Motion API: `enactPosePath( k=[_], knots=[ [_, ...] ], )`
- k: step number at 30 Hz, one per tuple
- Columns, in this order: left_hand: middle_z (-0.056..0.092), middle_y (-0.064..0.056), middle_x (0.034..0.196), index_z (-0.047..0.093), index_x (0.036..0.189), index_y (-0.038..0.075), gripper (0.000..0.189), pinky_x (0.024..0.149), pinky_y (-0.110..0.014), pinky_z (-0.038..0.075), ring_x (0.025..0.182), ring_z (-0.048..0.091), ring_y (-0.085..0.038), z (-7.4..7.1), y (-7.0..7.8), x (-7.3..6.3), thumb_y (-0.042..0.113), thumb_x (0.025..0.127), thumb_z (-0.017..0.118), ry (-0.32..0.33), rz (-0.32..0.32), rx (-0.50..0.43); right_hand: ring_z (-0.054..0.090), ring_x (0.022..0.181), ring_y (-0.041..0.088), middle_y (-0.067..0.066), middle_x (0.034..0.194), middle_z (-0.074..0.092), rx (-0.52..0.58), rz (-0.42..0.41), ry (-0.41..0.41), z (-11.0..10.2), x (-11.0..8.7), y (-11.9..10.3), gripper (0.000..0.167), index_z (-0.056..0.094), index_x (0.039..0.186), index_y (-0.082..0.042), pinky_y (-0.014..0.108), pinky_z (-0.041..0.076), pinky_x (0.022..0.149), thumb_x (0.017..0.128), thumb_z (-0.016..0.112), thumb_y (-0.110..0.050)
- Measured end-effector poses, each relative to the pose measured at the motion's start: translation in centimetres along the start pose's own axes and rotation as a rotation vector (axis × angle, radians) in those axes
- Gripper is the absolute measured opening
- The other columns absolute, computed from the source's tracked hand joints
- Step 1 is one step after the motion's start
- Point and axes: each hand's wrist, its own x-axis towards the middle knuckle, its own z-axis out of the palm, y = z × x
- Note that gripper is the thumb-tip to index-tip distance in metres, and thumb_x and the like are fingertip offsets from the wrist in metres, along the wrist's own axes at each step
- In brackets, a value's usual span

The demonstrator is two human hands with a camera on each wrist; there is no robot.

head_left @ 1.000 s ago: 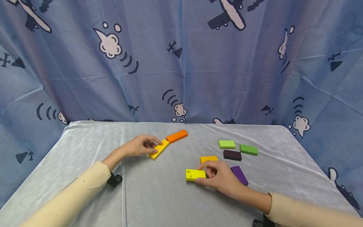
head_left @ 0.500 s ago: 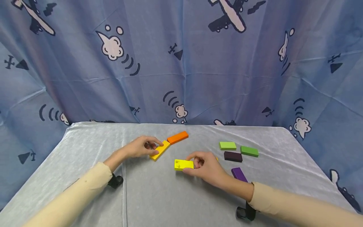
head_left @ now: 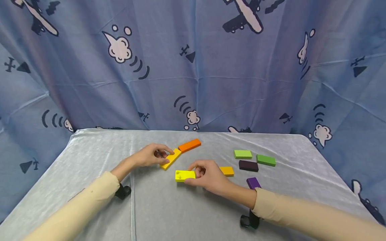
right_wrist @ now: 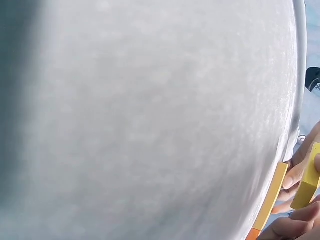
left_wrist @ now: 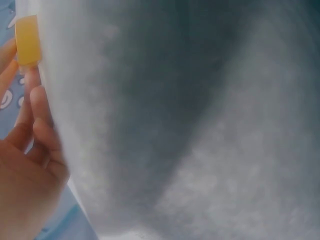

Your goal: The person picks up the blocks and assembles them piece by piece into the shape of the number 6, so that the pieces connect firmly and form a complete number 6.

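My left hand (head_left: pixel 149 155) pinches an amber-yellow rectangular block (head_left: pixel 172 158) lying slantwise on the cloth, thumb at its near side and fingertips at its far side. The block's far end meets an orange block (head_left: pixel 189 145). Held between right thumb and fingers is a bright yellow block (head_left: pixel 184 176) with small marks on its top; my right hand (head_left: pixel 211 177) is to the right and nearer than the left one. In the left wrist view, the amber-yellow block (left_wrist: pixel 28 41) shows at the left edge. The right wrist view has the bright yellow block (right_wrist: pixel 306 189) at its lower right.
Behind the right hand lies another amber block (head_left: pixel 227 171). Further right are a light green block (head_left: pixel 242 154), a green block (head_left: pixel 266 160), a dark brown block (head_left: pixel 248 165) and a purple block (head_left: pixel 253 183), partly covered by the right forearm. A patterned blue curtain (head_left: pixel 163 67) hangs beyond the table.
My right hand has moved left with the bright yellow block, nearer to the left hand, uncovering part of the amber block behind it. The left hand keeps its hold in place.
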Motion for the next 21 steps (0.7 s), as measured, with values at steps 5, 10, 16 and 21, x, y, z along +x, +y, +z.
enactPosePath(
  k=[5,10,16,21],
  knots=[
    [0.068,-0.002,0.098,0.072,0.124,0.005,0.030,0.077,-0.035,0.051,0.085,0.060,-0.018,0.0,0.1,0.0,0.010,0.094,0.075,0.000,-0.006,0.001,0.043,0.056,0.011,-0.001,0.065,0.050,0.016,-0.036,-0.012,0.5,0.4,-0.2,0.028,0.074,0.102,0.001,0.022,0.036,0.049,0.081,0.088,-0.010],
    [0.068,-0.003,0.098,0.072,0.124,0.005,0.030,0.076,-0.034,0.051,0.085,0.060,-0.019,0.1,0.0,0.0,0.011,0.095,0.075,-0.002,-0.003,-0.005,0.042,0.054,0.010,-0.001,0.064,0.049,0.011,-0.034,-0.015,0.8,0.9,-0.2,0.027,0.074,0.102,0.000,0.022,0.035,0.049,0.081,0.088,-0.010],
    [0.068,-0.002,0.098,0.072,0.123,0.006,0.030,0.076,-0.034,0.051,0.085,0.060,-0.019,0.0,-0.1,0.0,0.011,0.094,0.075,0.003,-0.001,-0.006,0.042,0.052,0.009,-0.002,0.063,0.050,-0.004,-0.014,-0.017,1.2,1.5,-0.1,0.024,0.075,0.100,-0.003,0.022,0.036,0.048,0.081,0.088,-0.009],
    [0.068,-0.002,0.097,0.071,0.124,0.005,0.030,0.076,-0.035,0.051,0.086,0.060,-0.019,-0.1,0.1,-0.1,0.011,0.094,0.075,0.001,-0.003,-0.016,0.041,0.052,0.008,-0.003,0.062,0.048,-0.042,0.009,-0.005,1.5,2.0,0.1,0.023,0.075,0.099,-0.005,0.022,0.034,0.049,0.081,0.088,-0.011]
  ],
)
